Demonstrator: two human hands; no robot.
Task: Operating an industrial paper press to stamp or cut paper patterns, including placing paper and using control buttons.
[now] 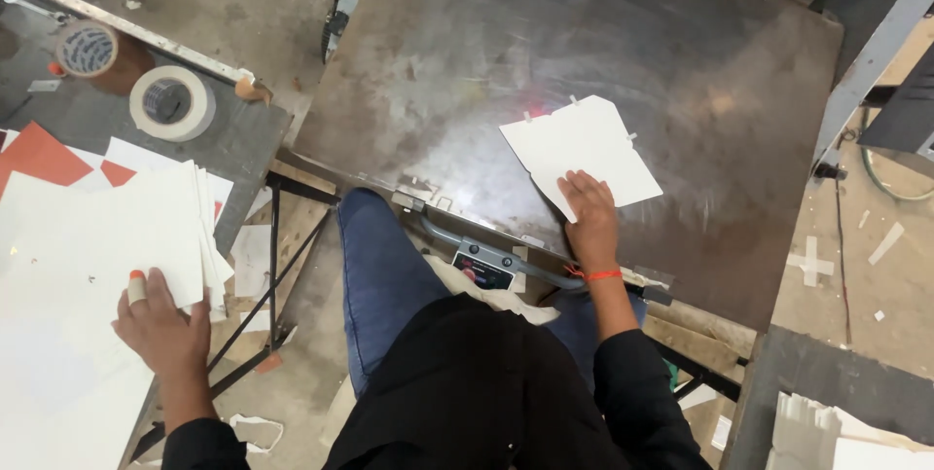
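My right hand (590,212) rests flat on the near corner of a white die-cut card sheet (581,151) lying on a dark metal plate (584,32) in front of me. An orange band circles that wrist. Off to the left, my left hand (161,319) lies with spread fingers on the near edge of a stack of white sheets (102,236); one fingertip is wrapped in tape. Neither hand grips anything; both press down on paper.
Two tape rolls (172,101) (87,49) sit on the grey side table (243,144) behind the stack, with red sheets (39,154) at its left. A metal handle bar (486,254) runs along the plate's near edge. More white card (846,436) lies at the lower right.
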